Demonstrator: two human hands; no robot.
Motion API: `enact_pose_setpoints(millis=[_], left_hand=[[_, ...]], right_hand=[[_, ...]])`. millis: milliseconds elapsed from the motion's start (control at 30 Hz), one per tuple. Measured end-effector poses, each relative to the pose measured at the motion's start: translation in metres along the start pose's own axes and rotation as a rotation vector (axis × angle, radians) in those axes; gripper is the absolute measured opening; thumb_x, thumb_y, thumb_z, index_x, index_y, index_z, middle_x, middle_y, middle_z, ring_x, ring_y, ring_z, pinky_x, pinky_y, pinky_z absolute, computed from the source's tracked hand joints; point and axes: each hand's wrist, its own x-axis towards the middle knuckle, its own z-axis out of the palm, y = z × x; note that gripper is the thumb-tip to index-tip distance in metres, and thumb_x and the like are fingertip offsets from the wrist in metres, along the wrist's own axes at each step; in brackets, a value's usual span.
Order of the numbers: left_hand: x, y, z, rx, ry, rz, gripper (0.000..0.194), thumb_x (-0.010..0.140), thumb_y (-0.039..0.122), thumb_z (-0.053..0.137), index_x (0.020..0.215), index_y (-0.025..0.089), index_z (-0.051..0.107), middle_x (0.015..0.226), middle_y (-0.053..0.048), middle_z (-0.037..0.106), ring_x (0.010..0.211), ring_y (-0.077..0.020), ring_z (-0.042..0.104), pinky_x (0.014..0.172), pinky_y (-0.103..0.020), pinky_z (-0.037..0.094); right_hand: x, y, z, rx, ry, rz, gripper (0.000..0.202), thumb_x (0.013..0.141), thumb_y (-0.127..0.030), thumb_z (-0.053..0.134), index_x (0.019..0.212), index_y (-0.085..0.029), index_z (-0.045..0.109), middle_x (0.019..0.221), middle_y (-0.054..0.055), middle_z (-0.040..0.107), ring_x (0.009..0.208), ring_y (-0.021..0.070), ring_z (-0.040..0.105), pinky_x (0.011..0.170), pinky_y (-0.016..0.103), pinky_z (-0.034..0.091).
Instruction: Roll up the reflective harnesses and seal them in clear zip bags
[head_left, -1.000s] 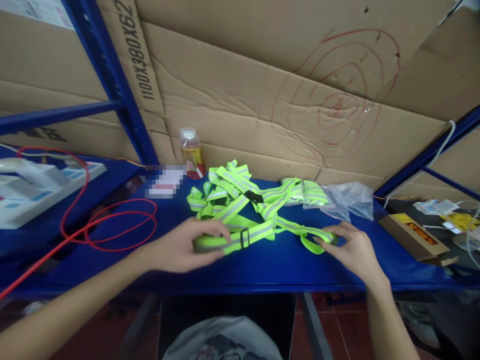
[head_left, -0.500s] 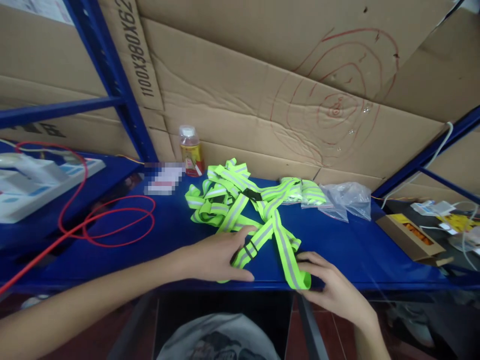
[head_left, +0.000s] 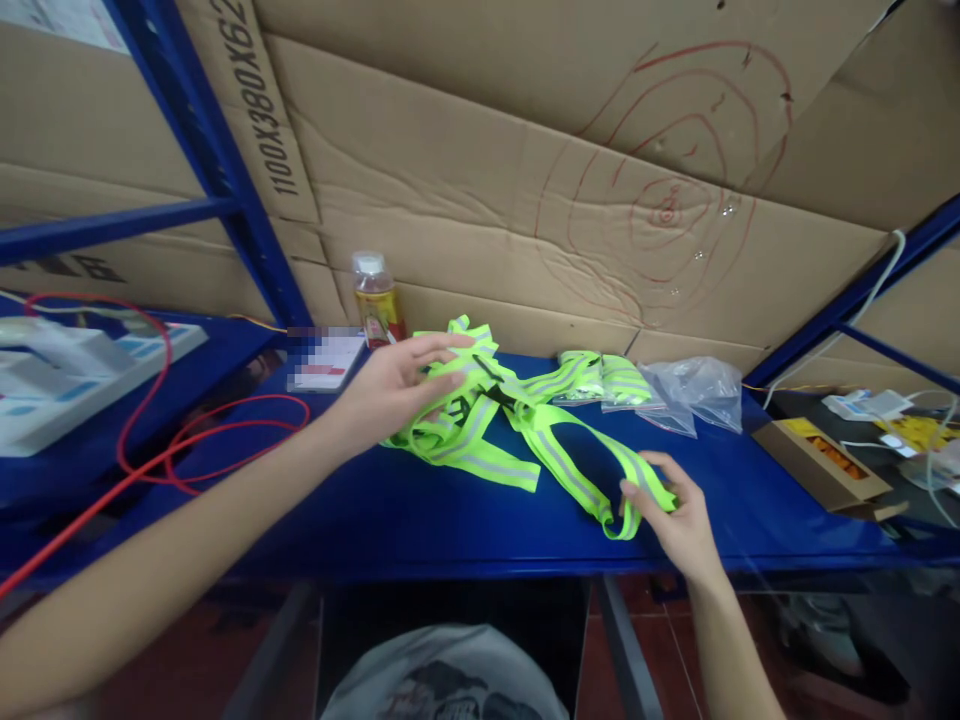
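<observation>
A tangle of bright green reflective straps (head_left: 480, 455) with grey stripes and black buckles lies on the blue table. My left hand (head_left: 397, 385) reaches over the pile's upper left part, thumb and fingers stretched out and apart, some fingertips against the straps. Part of the pile is hidden beneath it. Toward the right, my right hand (head_left: 679, 520) pinches a looped strap end between thumb and fingers. That loop runs back to a black buckle near the middle of the pile.
Packed green straps in clear bags (head_left: 626, 380) and a crumpled plastic bag (head_left: 709, 395) lie along the cardboard wall (head_left: 450, 200). A bottle (head_left: 379, 305) stands behind the pile. Red cable (head_left: 225, 405) and a power strip (head_left: 97, 390) are left; an open carton (head_left: 821, 465) is right.
My left hand has moved up and left onto the pile from the front. My right hand has moved up and right, drawing the strap loop outward and opening it.
</observation>
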Motion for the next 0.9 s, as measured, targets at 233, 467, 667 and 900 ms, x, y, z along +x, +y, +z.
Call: enact_pose_setpoints(millis=[233, 467, 667, 900], left_hand=[[0.051, 0.019, 0.012, -0.080, -0.016, 0.142, 0.064, 0.084, 0.046, 0.099, 0.137, 0.016, 0.079, 0.117, -0.012, 0.082, 0.077, -0.0149, 0.072, 0.066, -0.024, 0.055], [0.086, 0.033, 0.033, 0.032, -0.113, 0.430, 0.054, 0.083, 0.032, 0.092, 0.132, 0.013, 0.079, 0.118, -0.011, 0.082, 0.112, -0.0244, 0.079, 0.104, -0.037, 0.062], [0.082, 0.046, 0.036, 0.095, -0.207, 0.490, 0.027, 0.083, 0.019, 0.073, 0.107, 0.014, 0.085, 0.104, -0.007, 0.085, 0.094, -0.0203, 0.080, 0.085, -0.030, 0.064], [0.075, 0.056, 0.023, 0.127, -0.225, 0.551, 0.020, 0.085, 0.018, 0.078, 0.102, 0.014, 0.086, 0.101, -0.008, 0.086, 0.094, -0.0218, 0.082, 0.085, -0.031, 0.066]], right_hand=[[0.022, -0.011, 0.011, 0.078, -0.029, -0.123, 0.050, 0.102, -0.070, 0.075, 0.075, -0.027, 0.076, 0.086, 0.009, 0.083, 0.077, 0.0325, 0.079, 0.077, 0.048, 0.068], [0.040, -0.059, 0.023, 0.114, -0.449, -0.432, 0.044, 0.100, -0.053, 0.083, 0.068, -0.025, 0.071, 0.158, 0.012, 0.078, 0.140, 0.0408, 0.078, 0.121, 0.059, 0.062], [0.045, -0.078, 0.053, -0.001, -0.926, -0.543, 0.034, 0.097, -0.059, 0.088, 0.088, -0.026, 0.085, 0.152, 0.015, 0.082, 0.141, 0.0388, 0.079, 0.122, 0.052, 0.059], [0.100, -0.078, 0.058, -0.259, -0.290, -0.650, 0.035, 0.099, -0.029, 0.081, 0.133, -0.022, 0.078, 0.151, 0.016, 0.080, 0.149, 0.0356, 0.069, 0.133, 0.051, 0.048]])
